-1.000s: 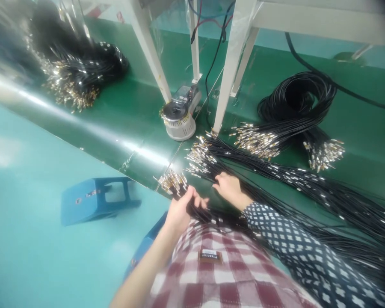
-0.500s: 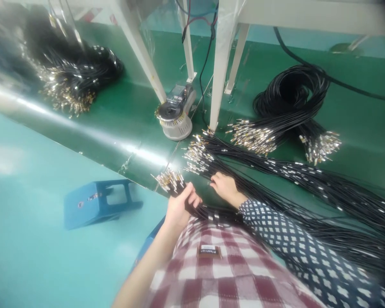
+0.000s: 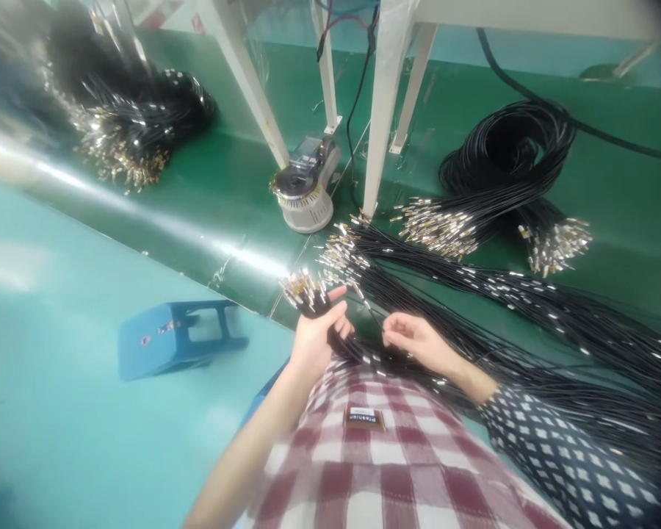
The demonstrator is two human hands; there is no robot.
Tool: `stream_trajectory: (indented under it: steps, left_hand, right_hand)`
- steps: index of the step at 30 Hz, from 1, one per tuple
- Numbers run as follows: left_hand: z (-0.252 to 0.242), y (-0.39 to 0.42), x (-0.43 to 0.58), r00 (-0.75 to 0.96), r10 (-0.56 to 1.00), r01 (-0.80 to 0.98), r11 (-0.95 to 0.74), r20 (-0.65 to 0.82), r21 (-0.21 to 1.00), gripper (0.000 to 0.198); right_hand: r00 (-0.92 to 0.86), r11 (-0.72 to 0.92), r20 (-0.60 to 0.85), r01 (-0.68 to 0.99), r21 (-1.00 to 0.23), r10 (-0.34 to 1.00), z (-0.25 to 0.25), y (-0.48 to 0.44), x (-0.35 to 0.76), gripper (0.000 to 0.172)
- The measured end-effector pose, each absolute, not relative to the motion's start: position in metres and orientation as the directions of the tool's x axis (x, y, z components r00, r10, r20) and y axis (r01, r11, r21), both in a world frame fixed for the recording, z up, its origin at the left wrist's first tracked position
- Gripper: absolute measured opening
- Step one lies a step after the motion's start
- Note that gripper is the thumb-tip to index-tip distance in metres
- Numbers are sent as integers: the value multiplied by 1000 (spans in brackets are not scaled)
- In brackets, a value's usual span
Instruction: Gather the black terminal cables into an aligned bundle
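Observation:
My left hand (image 3: 320,330) is wrapped round a bundle of black cables (image 3: 307,292), their metal-tipped ends fanning out above my thumb; its index finger sticks out to the right. My right hand (image 3: 413,339) pinches a thin black cable (image 3: 375,314) between thumb and fingers, a short way right of the bundle. The metal end of this cable points up and left. Behind both hands, a row of loose black cables (image 3: 419,307) stretches off to the right, with silver and brass tips (image 3: 341,251) at its left end.
Coiled black cables (image 3: 507,158) lie on the green surface (image 3: 242,198) at the right. Another cable pile (image 3: 137,121) is at the far left. A round grey device (image 3: 304,191) stands near white table legs (image 3: 379,132). A blue stool (image 3: 170,338) is on the floor.
My right hand has moved right and now draws a single cable out with it. The left hand has shifted slightly up and right, still around its bundle, with the index finger now extended.

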State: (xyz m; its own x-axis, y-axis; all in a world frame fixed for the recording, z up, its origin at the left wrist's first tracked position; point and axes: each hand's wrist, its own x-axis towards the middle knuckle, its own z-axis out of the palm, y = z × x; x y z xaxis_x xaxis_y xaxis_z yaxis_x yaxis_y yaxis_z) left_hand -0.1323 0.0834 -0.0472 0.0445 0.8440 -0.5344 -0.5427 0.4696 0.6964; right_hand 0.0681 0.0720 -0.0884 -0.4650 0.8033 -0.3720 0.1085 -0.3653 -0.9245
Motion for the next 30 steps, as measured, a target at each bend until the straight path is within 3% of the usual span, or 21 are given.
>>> stream_trajectory:
  steps: [7,16,22,26,30]
  left_hand:
    - [-37,94,-124,163,851,-402,520,-499,754,23]
    - [-33,90,-117,67,884,-444,442,-463,779,22]
    - [-29,89,-119,118,880,-442,462,-461,769,26]
    - [-30,88,-119,119,884,-471,451,-452,758,19]
    - [-32,86,-118,94,889,-451,440,-449,776,16]
  right_hand:
    - [-511,-475,-383,-59,-878,770,-77,65,70,36]
    - [-518,-560,-405,-184,-808,754,-76,59,75,35]
    - [-466,-529,-373,-264,-806,802,-72,62,63,36]
    - [-524,-515,-366,-170,-840,769,-63,69,62,38]
    - [-473,-295,-327,144,-945,818,-49,81,52,37]
